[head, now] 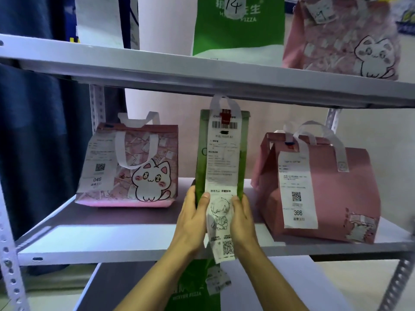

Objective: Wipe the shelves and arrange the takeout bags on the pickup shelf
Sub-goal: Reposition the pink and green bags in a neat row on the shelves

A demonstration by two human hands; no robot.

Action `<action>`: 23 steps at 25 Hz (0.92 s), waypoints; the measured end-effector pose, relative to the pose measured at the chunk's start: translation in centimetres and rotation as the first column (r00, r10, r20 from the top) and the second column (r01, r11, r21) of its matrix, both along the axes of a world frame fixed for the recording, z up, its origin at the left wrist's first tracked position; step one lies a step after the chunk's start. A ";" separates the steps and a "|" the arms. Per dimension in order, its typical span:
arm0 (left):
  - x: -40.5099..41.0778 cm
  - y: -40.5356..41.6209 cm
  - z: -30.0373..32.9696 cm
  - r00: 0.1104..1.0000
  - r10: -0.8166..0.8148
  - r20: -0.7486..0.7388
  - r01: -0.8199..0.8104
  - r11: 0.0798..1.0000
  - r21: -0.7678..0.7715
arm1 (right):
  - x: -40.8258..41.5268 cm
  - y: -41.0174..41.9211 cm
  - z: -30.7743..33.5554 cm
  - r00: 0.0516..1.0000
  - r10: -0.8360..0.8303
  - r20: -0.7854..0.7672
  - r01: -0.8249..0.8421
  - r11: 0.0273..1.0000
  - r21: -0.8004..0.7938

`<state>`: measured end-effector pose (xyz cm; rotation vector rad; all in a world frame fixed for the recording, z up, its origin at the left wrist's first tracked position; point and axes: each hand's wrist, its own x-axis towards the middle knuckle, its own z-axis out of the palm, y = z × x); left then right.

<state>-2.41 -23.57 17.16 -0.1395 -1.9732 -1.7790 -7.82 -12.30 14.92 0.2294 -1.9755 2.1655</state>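
Head view, centre: a tall green bag (pixel 221 153) stands upright on the middle shelf (pixel 112 241), its white handles just under the shelf above.
Left hand (pixel 190 218): at 7 o'clock of the green bag's base, fingers wrapped round the left edge, thumb pressed on the front; this grip is closed on the bag.
Right hand (pixel 243 218): at 5 o'clock of the base, curled round the right edge the same way, also gripping the bag.
Why held so: both hands low on the sides look meant to keep a narrow, tippy bag steady while it is squared up in its slot.
Receipt (pixel 222 189): a long slip runs down the bag's front and hangs past the shelf edge between the wrists, facing out, likely so the order can be read.
At 9 o'clock: a pink cat bag (pixel 143 167), slip marked 046, well apart from the green one.
At 3 o'clock: a plain pink bag (pixel 332 189), slip marked 366, near but not touching.
At 12 o'clock: on the upper shelf (pixel 157 70) a green pizza bag (pixel 238 25) marked 14 and another pink cat bag.
Cloth: none in sight.
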 end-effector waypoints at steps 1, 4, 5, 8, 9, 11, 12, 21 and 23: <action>-0.7 -0.3 0.1 0.999 0.006 0.035 -0.007 1.000 0.011 | -0.7 -0.2 0.5 1.000 0.005 0.031 -0.007 0.999 0.035; -2.5 -1.0 0.4 0.986 0.074 0.150 -0.080 0.996 0.037 | -2.2 -0.8 0.8 0.998 0.042 0.039 -0.044 0.998 0.051; -2.8 -1.3 0.6 0.981 0.092 0.169 -0.100 0.994 0.041 | -2.3 -0.9 0.9 0.998 0.054 0.028 -0.056 0.997 0.052; -3.3 -2.0 0.5 0.982 0.103 0.156 -0.106 0.994 0.015 | -2.2 -0.9 0.8 0.996 0.081 0.026 -0.083 0.995 0.062; -3.2 -2.2 0.5 0.985 0.104 0.138 -0.105 0.994 0.004 | -2.1 -0.7 0.7 0.997 0.069 0.024 -0.070 0.995 0.066; -2.9 -2.6 0.9 0.989 0.108 0.096 -0.110 0.994 0.009 | -1.6 -0.2 0.9 0.999 0.030 -0.018 -0.029 0.996 0.082; -2.5 -2.8 1.3 0.990 0.112 0.081 -0.114 0.993 0.016 | -1.3 0.1 1.2 0.999 0.022 -0.048 -0.017 0.996 0.086; 2.5 2.1 4.1 0.887 0.242 -0.393 -0.364 0.890 -0.274 | 5.4 8.4 4.4 0.917 -0.115 -0.381 0.171 0.978 0.116; 2.7 5.5 3.4 0.938 0.153 -0.311 -0.253 0.915 -0.313 | 6.0 12.1 4.8 0.890 -0.223 -0.397 0.278 0.957 0.087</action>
